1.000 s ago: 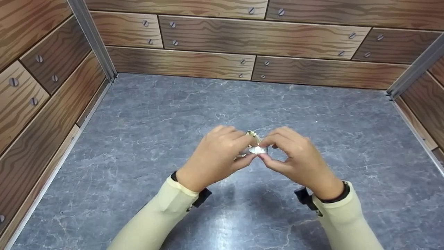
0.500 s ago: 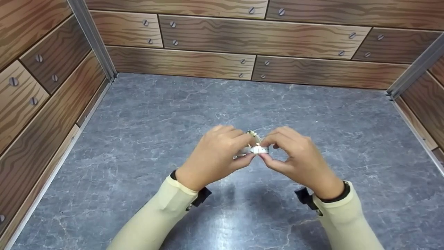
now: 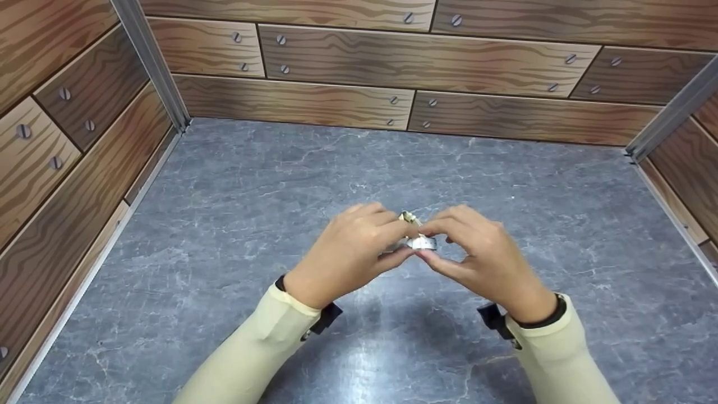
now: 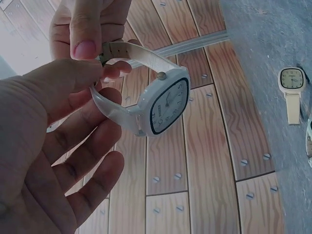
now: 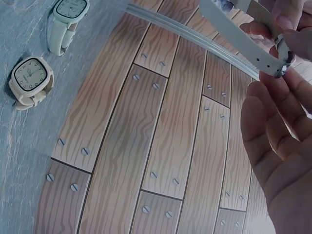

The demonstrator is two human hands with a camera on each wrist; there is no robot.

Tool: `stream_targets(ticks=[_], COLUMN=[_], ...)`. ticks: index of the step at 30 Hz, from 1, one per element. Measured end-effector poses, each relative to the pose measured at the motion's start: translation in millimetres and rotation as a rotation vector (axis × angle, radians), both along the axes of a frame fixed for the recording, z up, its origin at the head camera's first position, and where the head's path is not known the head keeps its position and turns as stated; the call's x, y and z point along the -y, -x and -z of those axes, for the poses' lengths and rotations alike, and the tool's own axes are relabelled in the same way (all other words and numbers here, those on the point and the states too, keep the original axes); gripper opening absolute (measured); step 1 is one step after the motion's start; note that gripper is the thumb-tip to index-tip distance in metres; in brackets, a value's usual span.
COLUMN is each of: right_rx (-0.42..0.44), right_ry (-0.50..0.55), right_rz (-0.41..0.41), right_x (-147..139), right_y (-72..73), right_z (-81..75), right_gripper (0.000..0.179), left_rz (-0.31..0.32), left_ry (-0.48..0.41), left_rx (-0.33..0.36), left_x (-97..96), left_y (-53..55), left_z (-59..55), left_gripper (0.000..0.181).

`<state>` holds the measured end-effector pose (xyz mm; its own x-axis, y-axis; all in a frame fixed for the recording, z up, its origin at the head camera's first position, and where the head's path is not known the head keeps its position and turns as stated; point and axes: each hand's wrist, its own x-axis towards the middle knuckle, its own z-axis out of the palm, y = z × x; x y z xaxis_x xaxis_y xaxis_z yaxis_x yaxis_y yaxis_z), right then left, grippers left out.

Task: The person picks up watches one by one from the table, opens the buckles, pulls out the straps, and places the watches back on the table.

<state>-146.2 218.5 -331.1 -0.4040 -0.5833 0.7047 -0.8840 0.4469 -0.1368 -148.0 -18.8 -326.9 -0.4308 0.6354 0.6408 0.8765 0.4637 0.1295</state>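
A white wristwatch (image 4: 168,105) with a rounded-square dial hangs between my hands in the left wrist view, its strap looped. My left hand (image 3: 353,247) pinches the strap near its buckle with thumb and fingers. From the other side my right hand (image 3: 477,249) pinches the strap at the same spot, the fingertips of both hands almost touching. A white piece of the strap (image 3: 423,243) shows between the hands in the head view, while the dial is hidden there. Holes in the strap (image 5: 243,51) are visible in the right wrist view; the buckle is mostly covered by fingers.
A cream watch (image 5: 30,75) and a pale green watch (image 5: 72,9) lie on the grey marbled surface (image 5: 73,63). In the left wrist view another edge of a watch (image 4: 309,139) is cut off. Wood-patterned walls (image 3: 336,56) enclose the table at the back and sides.
Both hands stay in place. The left fingertips have shifted slightly right, and the white strap piece between the hands has slid a little to the right.
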Motion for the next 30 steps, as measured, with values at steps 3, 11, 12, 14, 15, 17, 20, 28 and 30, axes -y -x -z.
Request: stream_targets(ticks=[3,11,12,14,15,17,20,28,30], right_rx=[0.01,-0.004,-0.006,-0.018,-0.02,-0.03,-0.037,0.002,0.003], right_ry=[0.002,0.071,0.073,0.069,0.068,0.065,0.053,-0.001,-0.004], right_rz=[0.006,-0.015,-0.019,-0.023,-0.024,-0.029,-0.028,0.002,0.003], right_x=[-0.3,0.6,0.6,0.7,0.9,0.9,0.5,-0.3,0.3], right_y=[-1.0,-1.3,-0.9,0.0,0.2,0.7,0.9,-0.9,-1.3], right_z=[0.4,0.0,0.4,1.3,1.8,2.1,1.8,0.7,0.3], right_gripper=[0.021,0.008,0.006,0.006,0.006,0.006,0.008,0.018,0.023], left_rz=[0.005,0.043,0.042,0.04,0.039,0.041,0.037,0.025,0.023], left_ry=[-0.007,-0.081,-0.085,-0.092,-0.096,-0.1,-0.094,-0.062,-0.056], left_rx=[0.004,0.032,0.031,0.023,0.02,0.014,0.001,-0.008,-0.007], left_x=[-0.2,-2.2,-2.4,-2.7,-2.9,-3.3,-3.8,-2.1,-1.7], left_y=[0.1,0.7,0.7,0.8,0.9,1.2,1.4,0.8,0.9], left_z=[0.5,0.7,0.5,0.4,0.8,0.7,0.3,0.0,0.1], left_gripper=[0.02,0.019,0.02,0.021,0.021,0.019,0.018,0.018,0.018])
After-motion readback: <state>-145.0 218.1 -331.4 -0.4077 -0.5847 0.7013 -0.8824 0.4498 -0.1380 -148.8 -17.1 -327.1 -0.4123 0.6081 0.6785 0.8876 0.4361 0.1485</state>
